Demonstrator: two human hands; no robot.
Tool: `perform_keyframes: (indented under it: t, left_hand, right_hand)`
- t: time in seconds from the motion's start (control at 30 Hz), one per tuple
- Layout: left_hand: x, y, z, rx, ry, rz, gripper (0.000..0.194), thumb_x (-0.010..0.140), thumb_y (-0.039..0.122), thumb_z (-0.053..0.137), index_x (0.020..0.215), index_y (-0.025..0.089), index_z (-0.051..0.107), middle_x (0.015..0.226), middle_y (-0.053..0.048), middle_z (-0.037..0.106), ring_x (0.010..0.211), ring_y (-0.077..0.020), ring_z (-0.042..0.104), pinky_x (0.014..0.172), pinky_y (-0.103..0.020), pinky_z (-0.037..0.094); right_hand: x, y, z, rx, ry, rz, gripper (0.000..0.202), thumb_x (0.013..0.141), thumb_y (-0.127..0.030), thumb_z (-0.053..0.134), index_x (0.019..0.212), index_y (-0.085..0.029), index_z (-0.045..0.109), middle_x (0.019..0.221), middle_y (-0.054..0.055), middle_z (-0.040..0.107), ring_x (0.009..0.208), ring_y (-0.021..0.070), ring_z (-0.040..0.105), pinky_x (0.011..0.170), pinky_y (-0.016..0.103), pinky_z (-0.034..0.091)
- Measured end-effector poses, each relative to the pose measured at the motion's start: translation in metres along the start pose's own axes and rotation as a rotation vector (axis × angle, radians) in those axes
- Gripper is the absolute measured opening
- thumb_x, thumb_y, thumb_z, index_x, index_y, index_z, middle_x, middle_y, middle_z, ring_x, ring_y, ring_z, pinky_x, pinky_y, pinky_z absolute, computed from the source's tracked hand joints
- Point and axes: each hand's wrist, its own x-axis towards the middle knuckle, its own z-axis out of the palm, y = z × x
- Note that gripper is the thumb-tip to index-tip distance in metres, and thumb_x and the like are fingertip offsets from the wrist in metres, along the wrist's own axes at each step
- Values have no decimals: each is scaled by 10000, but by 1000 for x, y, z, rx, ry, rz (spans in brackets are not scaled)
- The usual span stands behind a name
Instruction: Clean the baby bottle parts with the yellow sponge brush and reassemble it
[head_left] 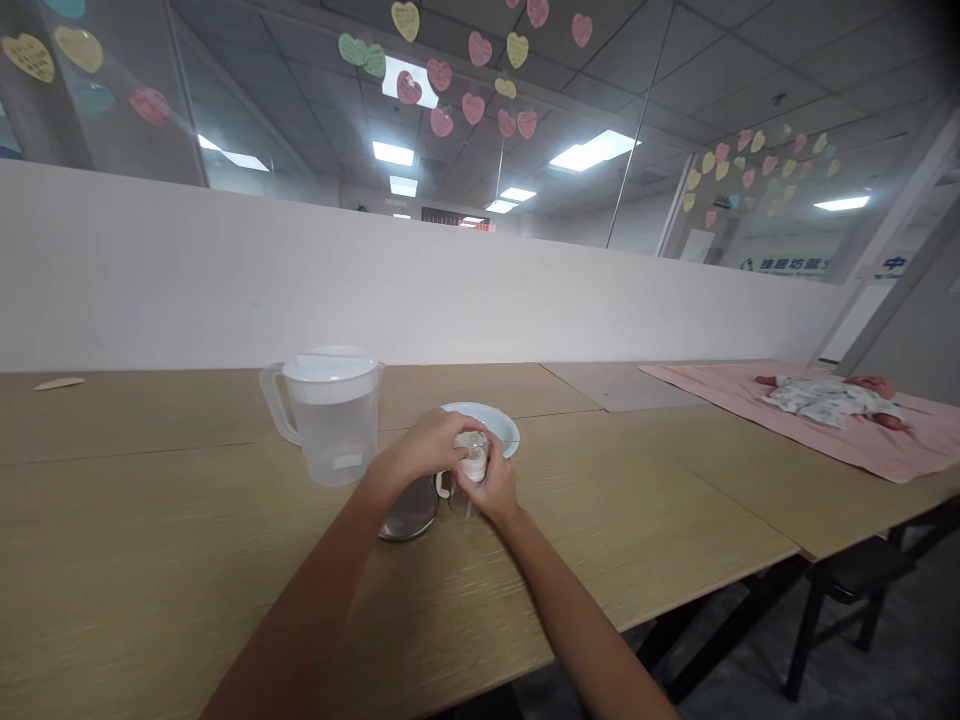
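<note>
A clear baby bottle with a pale collar and a clear teat stands upright at the middle of the table. From the left, my left hand grips it, fingers curled over the collar. My right hand wraps the collar and upper bottle from the other side. Under my left wrist sits a dark, shiny round container, mostly hidden. Just behind my hands lies a white plate, partly covered by them.
A lidded translucent pitcher stands left of my hands on the wooden table. To the right, a baby-like figure in patterned clothes lies on a pink cloth. A white wall borders the back; a dark stool stands at right.
</note>
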Motion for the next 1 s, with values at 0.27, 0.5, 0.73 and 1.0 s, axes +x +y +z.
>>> perform_keyframes:
  t: [0.27,0.5,0.73,1.0]
  left_hand:
    - [2,3,1,58,53,-69,322,706,254,587,1013,235,686,996,-40,699,910,-207,608,738,-260,425]
    - [7,5,9,116,122,-152,237,678,321,617,866,199,692,830,-49,700,749,-198,611,654,-270,409]
    - [13,0,20,100,163,-175,316,651,417,636,867,188,605,879,-47,643,745,-201,580,604,-274,398]
    - [11,-1,21,130,143,-150,300,699,424,592,898,202,561,888,-43,608,770,-205,562,623,-280,388]
  right_hand:
    - [0,0,0,-7,-11,6,627,723,-514,549,1196,-131,397,895,117,681,740,254,669,609,315,508]
    - [0,0,-1,14,-15,4,630,718,-510,555,1200,-136,399,849,96,682,722,239,667,593,298,503]
    - [1,1,-1,53,-18,-5,612,723,-502,556,1188,-134,407,894,112,669,779,246,665,647,316,512]
    - [1,-1,-1,53,-18,-4,610,725,-508,548,1182,-126,414,882,114,667,798,252,665,652,314,511]
